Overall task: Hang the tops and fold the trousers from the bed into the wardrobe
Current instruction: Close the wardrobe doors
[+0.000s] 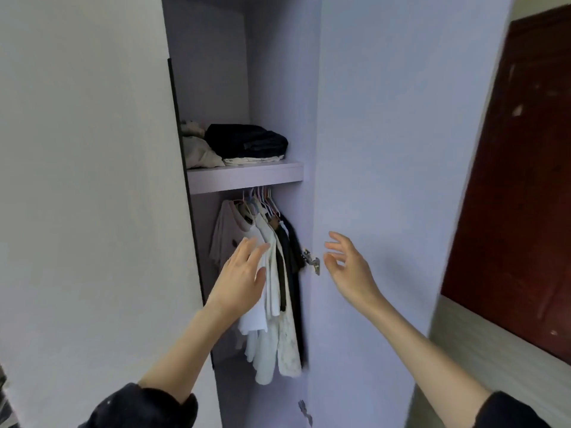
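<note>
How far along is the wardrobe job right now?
Looks done: tops hang on hangers under the shelf, and folded dark trousers lie on it beside pale clothes. In hand: nothing; the left hand reaches open toward the hanging tops, and the right hand is open near the door. What is left is unclear, as the bed is out of view.

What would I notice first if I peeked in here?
Two bare hands reach toward an open wardrobe: the left hand is in front of the hanging tops, the right hand is spread near the door hinge. Above the tops, folded clothes sit on the shelf.
</note>
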The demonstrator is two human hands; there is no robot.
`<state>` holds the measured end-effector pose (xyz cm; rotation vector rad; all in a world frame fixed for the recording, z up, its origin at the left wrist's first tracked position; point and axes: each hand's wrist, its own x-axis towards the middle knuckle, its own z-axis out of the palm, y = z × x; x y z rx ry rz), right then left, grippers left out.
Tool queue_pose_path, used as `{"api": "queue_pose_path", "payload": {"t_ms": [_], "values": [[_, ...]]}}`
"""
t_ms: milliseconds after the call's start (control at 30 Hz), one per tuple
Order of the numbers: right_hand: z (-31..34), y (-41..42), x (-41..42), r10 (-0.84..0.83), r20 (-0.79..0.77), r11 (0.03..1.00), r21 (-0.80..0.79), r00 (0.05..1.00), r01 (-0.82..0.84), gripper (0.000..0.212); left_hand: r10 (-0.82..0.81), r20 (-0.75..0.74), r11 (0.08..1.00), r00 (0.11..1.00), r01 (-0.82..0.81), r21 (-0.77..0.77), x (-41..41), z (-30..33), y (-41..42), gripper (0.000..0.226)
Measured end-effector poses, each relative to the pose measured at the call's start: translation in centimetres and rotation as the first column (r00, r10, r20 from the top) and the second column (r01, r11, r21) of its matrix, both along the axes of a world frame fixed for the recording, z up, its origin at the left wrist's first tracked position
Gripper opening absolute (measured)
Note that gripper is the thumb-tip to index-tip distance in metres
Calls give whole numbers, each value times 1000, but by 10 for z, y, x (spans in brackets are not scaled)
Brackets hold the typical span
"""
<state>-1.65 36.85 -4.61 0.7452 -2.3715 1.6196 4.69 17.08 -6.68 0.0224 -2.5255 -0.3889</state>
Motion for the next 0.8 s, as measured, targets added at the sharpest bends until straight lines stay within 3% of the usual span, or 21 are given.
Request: {"api": "queue_pose_path", "payload": {"t_ms": [300, 400, 533, 800], "values": [[23, 150, -36, -265, -157, 964, -64, 951, 258, 38, -146, -55, 989, 988, 145, -23, -36, 12, 144, 47], [29, 182, -58, -305, -181, 952, -24, 935, 305, 46, -154, -40, 988, 987, 153, -29, -50, 12, 186, 49], [31, 193, -83, -91, 24, 996, 21, 996, 91, 57, -147, -23, 987, 989, 145, -68, -61, 11, 218, 50], [39, 191, -70, 154, 96, 975, -176, 983, -135, 32, -48, -53, 999, 997, 48, -16, -58, 14, 210, 61]]}}
